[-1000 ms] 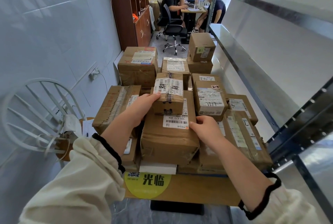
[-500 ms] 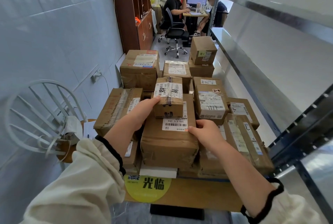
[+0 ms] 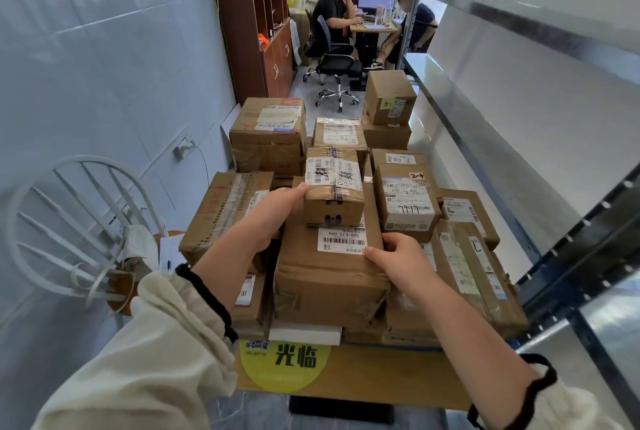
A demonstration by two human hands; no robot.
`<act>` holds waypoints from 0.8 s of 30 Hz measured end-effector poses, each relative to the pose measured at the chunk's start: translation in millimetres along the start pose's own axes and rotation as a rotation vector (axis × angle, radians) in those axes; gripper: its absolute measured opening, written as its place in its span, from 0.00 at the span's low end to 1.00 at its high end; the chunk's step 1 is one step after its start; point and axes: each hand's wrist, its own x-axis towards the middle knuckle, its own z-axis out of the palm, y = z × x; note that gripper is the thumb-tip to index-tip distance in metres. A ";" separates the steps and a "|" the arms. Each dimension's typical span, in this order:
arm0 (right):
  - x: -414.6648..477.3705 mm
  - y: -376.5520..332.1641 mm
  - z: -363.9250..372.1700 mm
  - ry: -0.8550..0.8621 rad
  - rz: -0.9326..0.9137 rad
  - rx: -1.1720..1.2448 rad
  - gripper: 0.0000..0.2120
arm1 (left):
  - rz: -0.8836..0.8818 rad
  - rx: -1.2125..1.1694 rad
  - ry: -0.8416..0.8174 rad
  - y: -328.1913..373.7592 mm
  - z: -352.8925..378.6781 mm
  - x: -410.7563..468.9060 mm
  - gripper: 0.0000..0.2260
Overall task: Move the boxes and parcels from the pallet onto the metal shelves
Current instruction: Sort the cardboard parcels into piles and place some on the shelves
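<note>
Several taped cardboard boxes lie stacked on a wooden pallet (image 3: 363, 376). A large brown box (image 3: 329, 277) with a barcode label sits front and centre. A small labelled box (image 3: 334, 189) rests on top of it. My left hand (image 3: 277, 213) presses against the left side of both boxes, fingers touching the small one. My right hand (image 3: 398, 255) grips the large box's right top edge, thumb on the label. The metal shelves (image 3: 491, 125) run along the right side.
A white chair (image 3: 79, 222) stands at the left against the wall. Two people sit at a desk (image 3: 374, 27) at the far end, beside a rolling office chair (image 3: 334, 62) and a brown cabinet (image 3: 263, 28). More boxes (image 3: 268, 133) fill the pallet behind.
Both hands stay on the two centre boxes. The view has tilted up slightly, and the hands have barely shifted.
</note>
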 end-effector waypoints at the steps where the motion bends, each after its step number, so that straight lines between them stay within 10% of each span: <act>1: -0.5 -0.4 -0.5 0.001 -0.003 0.004 0.10 | 0.002 -0.001 0.006 -0.4 -0.4 0.9 0.27; 24: -7.3 -15.3 4.1 -0.124 -0.037 0.021 0.14 | -0.065 -0.083 -0.047 -0.2 0.1 -0.4 0.28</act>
